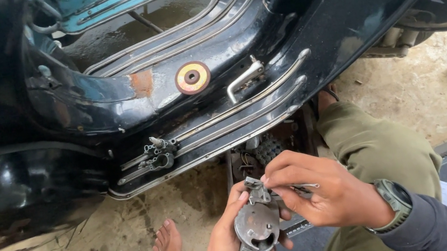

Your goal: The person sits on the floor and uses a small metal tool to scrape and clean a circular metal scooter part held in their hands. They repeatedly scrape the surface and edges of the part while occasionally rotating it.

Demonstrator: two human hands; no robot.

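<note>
blocked above: scooter floorboard (257, 35) | right: bent knee (372, 143) | free: bare ground (130, 220) at left

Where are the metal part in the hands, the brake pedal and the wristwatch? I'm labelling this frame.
metal part (257, 227), head view, round face.
brake pedal (244, 77), head view, bent arm.
wristwatch (396, 198), head view, case.

Round grey metal carburetor part (257, 227), worn and grimy, upright, bracket on top, above the person's knees
</note>
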